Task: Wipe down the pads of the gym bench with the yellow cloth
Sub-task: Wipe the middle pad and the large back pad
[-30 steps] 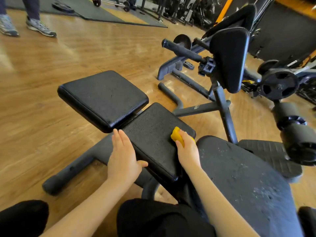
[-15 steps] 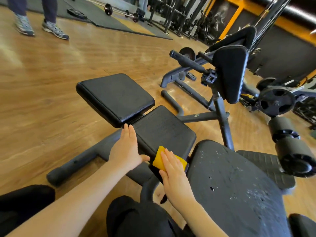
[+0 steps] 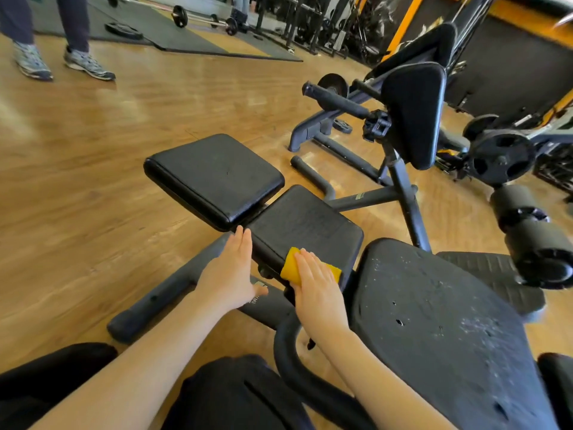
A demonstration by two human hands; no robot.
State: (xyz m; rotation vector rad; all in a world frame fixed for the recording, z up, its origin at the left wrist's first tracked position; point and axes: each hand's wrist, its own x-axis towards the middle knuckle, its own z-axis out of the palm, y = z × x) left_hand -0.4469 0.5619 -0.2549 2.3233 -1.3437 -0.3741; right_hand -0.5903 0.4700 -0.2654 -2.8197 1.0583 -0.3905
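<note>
The gym bench has three black pads in a row: a far square pad (image 3: pixel 214 178), a middle pad (image 3: pixel 305 225) and a large worn near pad (image 3: pixel 440 333) with scuffs and small holes. My right hand (image 3: pixel 316 287) lies flat with straight fingers on the folded yellow cloth (image 3: pixel 291 266), pressing it on the near edge of the middle pad. My left hand (image 3: pixel 231 271) rests with straight fingers against the left side of the middle pad, thumb spread out below.
A black upright pad on a machine frame (image 3: pixel 414 116) stands to the right, with weight plates (image 3: pixel 500 156) and foam rollers (image 3: pixel 533 234) beyond. A person's legs and shoes (image 3: pixel 59 60) stand at the far left on the wooden floor. My knees in black are at the bottom.
My right hand has pulled the yellow cloth from the right part of the middle pad back toward me to its near edge. The left hand stays against the pad's left side.
</note>
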